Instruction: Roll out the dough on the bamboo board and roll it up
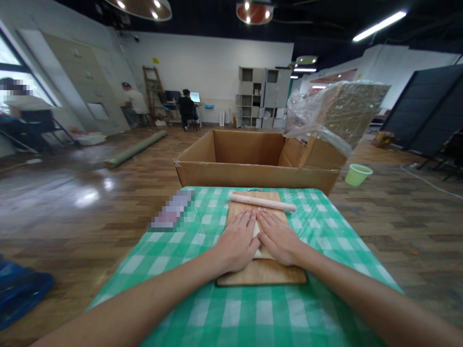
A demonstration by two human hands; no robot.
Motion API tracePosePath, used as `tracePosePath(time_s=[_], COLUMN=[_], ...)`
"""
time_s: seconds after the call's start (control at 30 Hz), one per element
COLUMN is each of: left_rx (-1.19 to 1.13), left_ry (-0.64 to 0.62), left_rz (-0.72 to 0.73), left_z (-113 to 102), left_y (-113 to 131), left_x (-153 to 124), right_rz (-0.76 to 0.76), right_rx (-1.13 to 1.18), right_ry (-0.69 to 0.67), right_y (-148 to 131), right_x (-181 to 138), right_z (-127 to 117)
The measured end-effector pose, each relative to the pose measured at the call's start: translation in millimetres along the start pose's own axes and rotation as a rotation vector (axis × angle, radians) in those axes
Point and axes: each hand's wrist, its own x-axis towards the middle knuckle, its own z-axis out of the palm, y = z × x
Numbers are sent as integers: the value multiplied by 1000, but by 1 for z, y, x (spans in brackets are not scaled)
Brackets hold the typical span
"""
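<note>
Pressing left hand (pixel 237 241) and right hand (pixel 278 238) flat, fingers (pixel 246 220) together, gripping nothing, onto what looks like dough (pixel 257 232) on the board (pixel 260 277).

One left hand (pixel 237 241), one right hand (pixel 279 238), one board (pixel 260 275), one rolling pin (pixel 263 202), perhaps one dough sheet (pixel 261 252).

The tabletop (pixel 318 241) is covered in a green and white check. On it, the cutting board (pixel 260 274) is a warm mid-brown wood, the rolling pin (pixel 263 202) at its far end a pale pinkish tan, and the dough (pixel 257 231) a pale cream. The far cardboard box (pixel 253 176) is plain brown. To the right the cup (pixel 357 174) is light green. The floor (pixel 90 217) is brown wood in a herringbone pattern. At near left lies a bright blue bag (pixel 18 289).
</note>
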Motion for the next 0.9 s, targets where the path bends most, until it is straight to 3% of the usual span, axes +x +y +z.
tracePosePath(time_s=[0.23, 0.4, 0.6, 0.8, 0.9], left_rx=[11, -44, -42, 29, 22], left_ry=[14, 36, 167, 271, 306], left_rz=[23, 100, 183, 97, -47], left_z=[0, -10, -21, -20, -21], left_y=[-1, -1, 3, -5, -7], left_x=[-2, -5, -11, -24, -28], right_rz=[41, 99, 152, 203, 356], right_rx=[27, 174, 351, 428, 642], right_ry=[34, 80, -65, -45, 22], right_y=[-1, 4, 6, 9, 16], right_x=[-3, 10, 47, 45, 24], right_z=[2, -17, -41, -55, -50])
